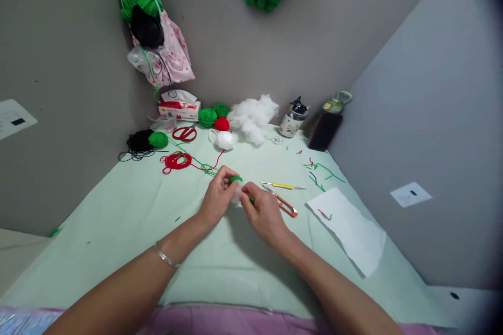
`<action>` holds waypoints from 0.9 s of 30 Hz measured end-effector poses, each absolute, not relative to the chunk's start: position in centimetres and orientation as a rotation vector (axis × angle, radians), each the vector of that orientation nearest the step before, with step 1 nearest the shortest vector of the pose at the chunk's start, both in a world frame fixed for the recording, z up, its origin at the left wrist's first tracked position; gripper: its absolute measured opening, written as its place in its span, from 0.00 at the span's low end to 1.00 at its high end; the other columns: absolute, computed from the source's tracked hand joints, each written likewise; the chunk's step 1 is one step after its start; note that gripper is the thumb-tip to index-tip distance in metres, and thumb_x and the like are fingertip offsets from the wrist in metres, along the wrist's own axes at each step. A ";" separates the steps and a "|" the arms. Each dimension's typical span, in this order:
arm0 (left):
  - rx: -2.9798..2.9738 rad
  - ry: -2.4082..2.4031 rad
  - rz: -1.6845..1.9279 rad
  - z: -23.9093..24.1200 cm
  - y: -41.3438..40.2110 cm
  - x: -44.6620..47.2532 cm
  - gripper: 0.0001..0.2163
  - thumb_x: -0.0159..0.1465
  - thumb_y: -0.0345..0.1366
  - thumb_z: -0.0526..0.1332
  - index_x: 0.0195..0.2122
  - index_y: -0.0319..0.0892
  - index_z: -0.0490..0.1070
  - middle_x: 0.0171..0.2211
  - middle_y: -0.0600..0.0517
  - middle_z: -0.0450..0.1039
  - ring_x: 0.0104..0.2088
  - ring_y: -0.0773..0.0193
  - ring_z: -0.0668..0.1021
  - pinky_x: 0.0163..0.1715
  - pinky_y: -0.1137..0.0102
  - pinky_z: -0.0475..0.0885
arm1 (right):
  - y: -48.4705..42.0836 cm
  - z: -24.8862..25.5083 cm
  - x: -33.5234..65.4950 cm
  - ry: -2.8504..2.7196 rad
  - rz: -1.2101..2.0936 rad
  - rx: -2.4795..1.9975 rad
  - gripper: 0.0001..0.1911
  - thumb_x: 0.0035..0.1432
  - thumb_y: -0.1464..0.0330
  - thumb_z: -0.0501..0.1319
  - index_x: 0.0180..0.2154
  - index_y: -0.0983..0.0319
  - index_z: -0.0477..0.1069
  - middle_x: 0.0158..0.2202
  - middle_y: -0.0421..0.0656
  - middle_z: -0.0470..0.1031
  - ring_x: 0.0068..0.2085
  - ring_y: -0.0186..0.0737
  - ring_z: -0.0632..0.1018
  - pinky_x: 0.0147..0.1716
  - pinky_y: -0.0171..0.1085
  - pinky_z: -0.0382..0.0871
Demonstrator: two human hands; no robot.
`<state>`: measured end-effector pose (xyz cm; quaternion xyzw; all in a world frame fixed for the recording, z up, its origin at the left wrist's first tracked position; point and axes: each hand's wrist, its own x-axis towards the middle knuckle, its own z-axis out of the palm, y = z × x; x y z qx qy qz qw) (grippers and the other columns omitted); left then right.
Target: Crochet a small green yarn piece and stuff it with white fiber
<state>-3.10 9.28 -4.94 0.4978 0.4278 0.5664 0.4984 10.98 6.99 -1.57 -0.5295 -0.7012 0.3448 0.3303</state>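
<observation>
My left hand [217, 198] and my right hand [264, 212] meet over the middle of the pale green table [129, 220]. Between their fingertips sits a small green crochet piece [236, 180] with white stuffing [237, 194] showing under it. Both hands pinch it, fingers curled. A bracelet [166, 257] circles my left wrist. Just right of my right hand lie orange-handled snips [286, 205] and a yellow-handled crochet hook [283, 186].
A white paper sheet [349, 227] lies at the right. Farther back are a stuffing pile [253, 115], green and red yarn balls [214, 115], red yarn [176, 160], red scissors [184, 133], a tissue box [179, 107], a jar [293, 121] and a bottle [336, 104]. Bags [157, 42] hang on the wall.
</observation>
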 end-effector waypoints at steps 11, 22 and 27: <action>1.151 0.949 1.277 -4.3 8.4 -3.1 0.12 0.65 0.46 0.64 0.41 0.43 0.68 0.31 0.56 0.71 0.31 0.66 0.73 0.33 0.71 0.68 | 9.2 -2.3 12.3 -1.684 0.984 -1.407 0.11 0.54 0.61 0.58 0.24 0.60 0.66 0.20 0.34 0.59 0.24 0.32 0.59 0.25 0.34 0.52; 1.093 0.993 1.304 -5.1 9.0 -3.1 0.13 0.57 0.40 0.69 0.39 0.42 0.69 0.30 0.56 0.72 0.30 0.65 0.73 0.33 0.71 0.66 | 7.2 -2.2 11.1 -1.895 0.818 -1.389 0.13 0.64 0.62 0.53 0.28 0.58 0.63 0.22 0.36 0.62 0.24 0.36 0.61 0.28 0.36 0.51; 1.010 1.017 1.308 -5.1 8.7 -2.9 0.12 0.58 0.39 0.68 0.40 0.42 0.71 0.26 0.58 0.70 0.27 0.67 0.71 0.30 0.72 0.64 | 6.3 -3.4 10.1 -1.963 0.736 -1.400 0.10 0.66 0.64 0.51 0.35 0.58 0.67 0.25 0.38 0.67 0.25 0.39 0.64 0.29 0.37 0.52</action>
